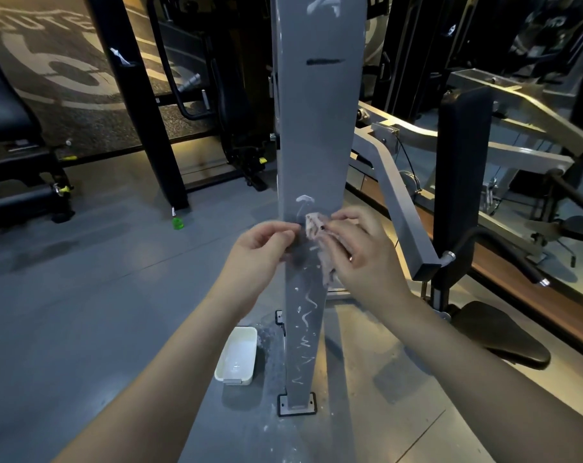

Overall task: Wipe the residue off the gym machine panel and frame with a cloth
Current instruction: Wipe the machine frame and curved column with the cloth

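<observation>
Head view. Grey upright panel (317,128): white residue squiggles (305,329) on its lower half. Crumpled cloth (317,235): against the panel face at mid-height. Your left grip (260,252) pinches its left edge; your right grip (360,252) holds it, fingers curled. White tray (237,355): on the floor beside the panel's base.

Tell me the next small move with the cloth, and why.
Probably slide the cloth up a little: the left hand and right hand hold it against the grey panel, right below a white smear.
</observation>
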Available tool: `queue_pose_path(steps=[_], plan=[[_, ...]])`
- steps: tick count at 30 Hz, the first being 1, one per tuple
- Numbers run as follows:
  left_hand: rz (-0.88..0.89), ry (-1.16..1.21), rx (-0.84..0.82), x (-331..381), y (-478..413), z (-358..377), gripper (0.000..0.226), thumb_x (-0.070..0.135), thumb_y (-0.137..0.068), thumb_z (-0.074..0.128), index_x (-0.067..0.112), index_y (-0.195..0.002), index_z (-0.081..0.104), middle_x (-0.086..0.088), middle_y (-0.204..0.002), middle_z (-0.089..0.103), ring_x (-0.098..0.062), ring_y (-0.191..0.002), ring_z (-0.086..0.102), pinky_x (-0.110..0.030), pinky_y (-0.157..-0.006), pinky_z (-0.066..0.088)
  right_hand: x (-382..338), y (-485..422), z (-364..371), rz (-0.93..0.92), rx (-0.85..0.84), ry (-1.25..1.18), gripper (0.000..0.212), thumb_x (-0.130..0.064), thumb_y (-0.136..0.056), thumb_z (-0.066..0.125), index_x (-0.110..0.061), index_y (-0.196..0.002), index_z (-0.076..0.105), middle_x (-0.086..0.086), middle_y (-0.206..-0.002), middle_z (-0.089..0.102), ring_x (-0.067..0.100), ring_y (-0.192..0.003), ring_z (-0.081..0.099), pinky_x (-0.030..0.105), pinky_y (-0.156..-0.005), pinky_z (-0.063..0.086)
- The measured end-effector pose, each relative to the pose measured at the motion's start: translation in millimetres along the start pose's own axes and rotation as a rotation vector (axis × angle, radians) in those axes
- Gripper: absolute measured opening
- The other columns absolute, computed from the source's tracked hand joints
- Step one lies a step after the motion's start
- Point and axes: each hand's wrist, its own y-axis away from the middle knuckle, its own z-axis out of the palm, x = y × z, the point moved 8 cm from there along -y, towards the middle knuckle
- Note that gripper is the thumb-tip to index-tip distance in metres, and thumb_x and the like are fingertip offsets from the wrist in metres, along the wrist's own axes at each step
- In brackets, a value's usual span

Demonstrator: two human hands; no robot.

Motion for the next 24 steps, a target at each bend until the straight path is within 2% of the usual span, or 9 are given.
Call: queue_pose_path(steps=[3,7,10,12,14,18,21,22,24], plan=[[0.106,-0.148,0.1,9.3,-17.8,-20.8,0.025,0.007,-0.1,0.058,0.027,-0.106,0.07,0.02,-0.092,0.072,0.0,-0.086,0.066,-0.044,-0.099,0.056,-16.0,-29.2,-12.0,-0.133,0.069,0.161,0.023,-0.01,-0.099,0.063,-0.007,-0.121,0.068,0.007,-0.102,0.058,0.017,-0.08,0.055,0.025,-0.062,0.046],[0.168,-0.25,0.086,13.6,-38.7,-27.5,0.041,0.01,-0.102,0.056,0.039,-0.13,0.058,0.018,-0.12,0.065,-0.003,-0.112,0.064,-0.039,-0.1,0.055,-16.0,-57.0,13.6,-0.219,-0.001,0.342,0.022,-0.006,-0.099,0.054,-0.005,-0.118,0.066,0.01,-0.093,0.054,0.021,-0.069,0.048,0.03,-0.053,0.036],[0.175,-0.259,-0.003,14.1,-44.1,-22.5,0.049,0.004,-0.104,0.049,0.036,-0.141,0.055,0.022,-0.125,0.064,0.007,-0.114,0.062,-0.029,-0.1,0.054,4.0,-37.8,52.6,-0.184,-0.201,0.39,0.028,-0.007,-0.098,0.056,-0.006,-0.126,0.061,0.01,-0.105,0.057,0.029,-0.078,0.058,0.033,-0.058,0.04],[0.157,-0.273,-0.044,13.3,-46.3,-19.9,0.05,0.0,-0.104,0.044,0.029,-0.143,0.057,0.018,-0.127,0.067,0.009,-0.116,0.061,-0.025,-0.1,0.054,2.5,-28.0,59.4,-0.247,-0.247,0.413,0.036,-0.003,-0.088,0.07,-0.004,-0.124,0.062,0.011,-0.102,0.057,0.03,-0.076,0.057,0.033,-0.05,0.044],[0.14,-0.283,-0.073,12.6,-47.4,-18.1,0.053,-0.005,-0.103,0.04,0.026,-0.143,0.058,0.012,-0.129,0.068,0.004,-0.119,0.061,-0.025,-0.098,0.054,-3.8,-36.1,50.8,-0.269,-0.249,0.421,0.036,0.002,-0.082,0.073,-0.006,-0.116,0.063,0.009,-0.096,0.053,0.026,-0.069,0.05,0.037,-0.044,0.046],[0.118,-0.261,-0.086,12.5,-50.8,-19.7,0.062,-0.012,-0.097,0.039,0.026,-0.14,0.062,0.01,-0.127,0.071,-0.003,-0.12,0.063,-0.028,-0.096,0.055,-13.1,-56.3,33.6,-0.207,-0.136,0.396,0.025,-0.001,-0.093,0.055,-0.01,-0.115,0.061,0.007,-0.096,0.049,0.017,-0.071,0.037,0.032,-0.052,0.039],[0.103,-0.236,-0.085,12.0,-49.2,-20.3,0.065,-0.016,-0.094,0.037,0.024,-0.138,0.063,0.009,-0.125,0.072,-0.002,-0.119,0.064,-0.028,-0.096,0.055,-5.2,-33.0,63.2,-0.25,-0.29,0.386,0.032,-0.017,-0.104,0.039,-0.012,-0.13,0.059,0.006,-0.112,0.054,0.021,-0.089,0.049,0.032,-0.072,0.035],[0.1,-0.232,-0.089,12.0,-48.4,-20.7,0.065,-0.017,-0.093,0.036,0.023,-0.137,0.063,0.008,-0.125,0.072,-0.002,-0.118,0.064,-0.029,-0.096,0.056,-2.7,-23.9,69.4,-0.245,-0.333,0.385,0.032,-0.021,-0.105,0.04,-0.014,-0.13,0.059,0.006,-0.113,0.055,0.024,-0.092,0.052,0.034,-0.072,0.038],[0.101,-0.225,-0.097,12.1,-48.7,-22.0,0.064,-0.017,-0.094,0.035,0.019,-0.138,0.063,0.006,-0.126,0.072,-0.002,-0.118,0.065,-0.031,-0.098,0.056,-5.3,-21.7,67.4,-0.198,-0.364,0.405,0.023,-0.011,-0.095,0.06,-0.011,-0.118,0.062,0.008,-0.102,0.055,0.027,-0.078,0.054,0.035,-0.057,0.043]])
